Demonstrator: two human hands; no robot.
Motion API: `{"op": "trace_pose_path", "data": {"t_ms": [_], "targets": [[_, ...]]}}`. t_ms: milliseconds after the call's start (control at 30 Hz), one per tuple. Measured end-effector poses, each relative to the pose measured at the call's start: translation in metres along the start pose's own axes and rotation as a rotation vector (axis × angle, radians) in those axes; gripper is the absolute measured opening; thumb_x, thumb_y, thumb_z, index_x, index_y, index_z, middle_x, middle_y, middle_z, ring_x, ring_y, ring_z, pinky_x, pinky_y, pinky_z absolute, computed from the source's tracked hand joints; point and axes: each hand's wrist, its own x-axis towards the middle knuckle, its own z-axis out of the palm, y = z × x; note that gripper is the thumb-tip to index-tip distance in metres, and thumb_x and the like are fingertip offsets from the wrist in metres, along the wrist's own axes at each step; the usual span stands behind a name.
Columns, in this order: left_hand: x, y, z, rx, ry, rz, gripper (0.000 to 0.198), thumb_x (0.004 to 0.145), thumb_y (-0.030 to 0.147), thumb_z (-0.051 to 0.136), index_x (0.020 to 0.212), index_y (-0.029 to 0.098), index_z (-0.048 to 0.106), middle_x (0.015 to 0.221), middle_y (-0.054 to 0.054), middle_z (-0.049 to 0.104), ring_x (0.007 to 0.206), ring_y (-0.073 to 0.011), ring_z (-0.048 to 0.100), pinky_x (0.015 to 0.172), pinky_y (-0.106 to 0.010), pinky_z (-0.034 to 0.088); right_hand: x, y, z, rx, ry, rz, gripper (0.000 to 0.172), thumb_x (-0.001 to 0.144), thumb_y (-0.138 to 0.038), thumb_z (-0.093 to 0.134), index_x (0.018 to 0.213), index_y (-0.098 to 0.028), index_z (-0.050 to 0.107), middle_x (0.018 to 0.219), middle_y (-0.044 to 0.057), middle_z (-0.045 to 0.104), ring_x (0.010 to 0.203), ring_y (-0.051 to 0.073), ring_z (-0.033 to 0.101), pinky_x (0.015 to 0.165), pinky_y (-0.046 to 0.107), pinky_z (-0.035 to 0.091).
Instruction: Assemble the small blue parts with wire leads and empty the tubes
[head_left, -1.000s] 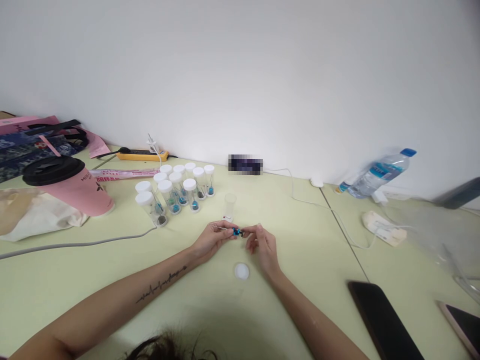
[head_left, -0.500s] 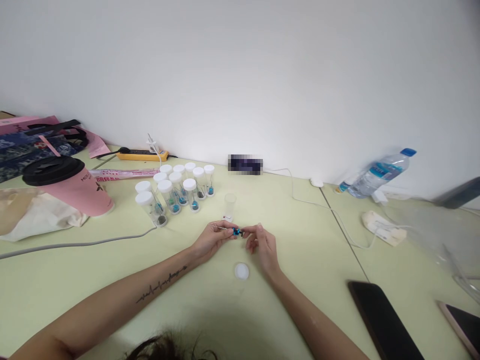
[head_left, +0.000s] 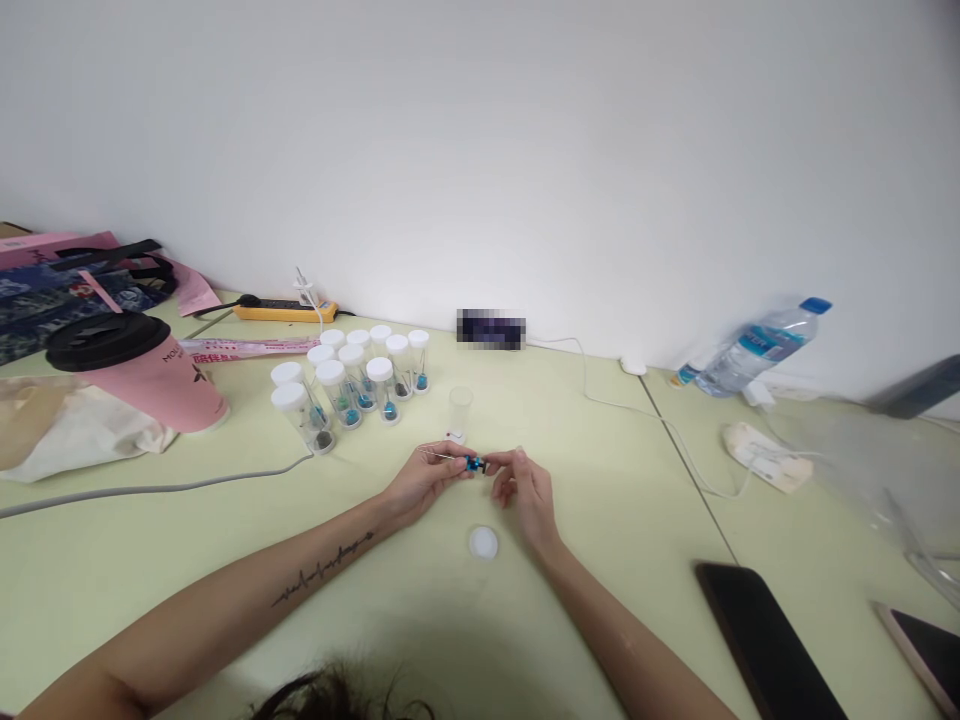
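My left hand (head_left: 420,487) is closed in a pinch on a small blue and black part (head_left: 474,464) with thin metal legs that run back over the fingers. From the other side, the stretched index finger of my right hand (head_left: 529,495) reaches the black end of this part. The remaining right fingers are loosely bent, with nothing visible in them. Just beyond the hands stands a clear vial (head_left: 460,408) without a lid, its lower end partly hidden by my left fingers. A round white cap (head_left: 484,542) lies on the table between my forearms.
Several capped clear vials (head_left: 330,400) with small blue or dark parts stand to the left. A pink cup (head_left: 169,375) and yellow power strip (head_left: 285,312) lie farther left. To the right are a water bottle (head_left: 765,345), a white cable (head_left: 637,408) and a black phone (head_left: 765,635).
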Motion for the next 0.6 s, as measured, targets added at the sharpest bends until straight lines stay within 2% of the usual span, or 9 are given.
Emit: {"op": "trace_pose_path", "data": {"t_ms": [600], "targets": [[0.0011,-0.0017,-0.0020,-0.001,-0.015,0.005,0.020,0.071,0.019,0.076,0.088,0.011,0.071,0.087,-0.006,0.072,0.077,-0.0105,0.065,0.081,-0.022,0.047,0.0006,0.0040,-0.0008,0.001,-0.004,-0.010,0.050,0.092,-0.052,0.039,0.088,-0.012,0.069,0.070,0.004,0.061,0.045,0.008,0.050,0.039,0.020,0.038]]}}
